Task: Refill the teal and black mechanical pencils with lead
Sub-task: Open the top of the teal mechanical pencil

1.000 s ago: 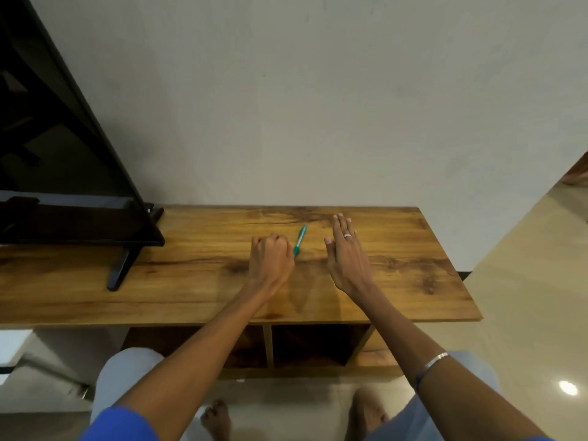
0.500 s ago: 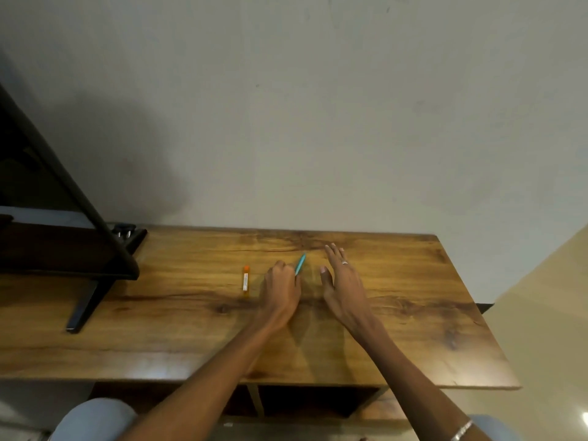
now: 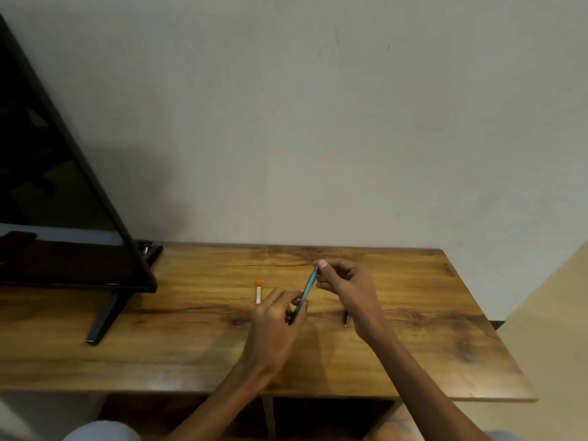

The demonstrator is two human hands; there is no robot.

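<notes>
The teal mechanical pencil point(image 3: 306, 291) is lifted off the wooden table point(image 3: 197, 338), tilted with its top end away from me. My left hand point(image 3: 276, 316) grips its lower part. My right hand point(image 3: 346, 281) pinches its top end between thumb and fingers. A small white lead tube with an orange cap point(image 3: 258, 291) lies on the table left of my hands. The black pencil point(image 3: 346, 319) lies on the table, mostly hidden under my right wrist.
A black TV point(image 3: 63, 218) on a stand point(image 3: 105, 316) fills the table's left side. A plain wall runs behind the table. Open shelves point(image 3: 318, 415) sit below the tabletop; the table's right edge drops to the floor.
Both hands rose from the table. My left hand lifted the teal pencil and my right hand, flat before, now pinches its top. The black pencil has come into sight.
</notes>
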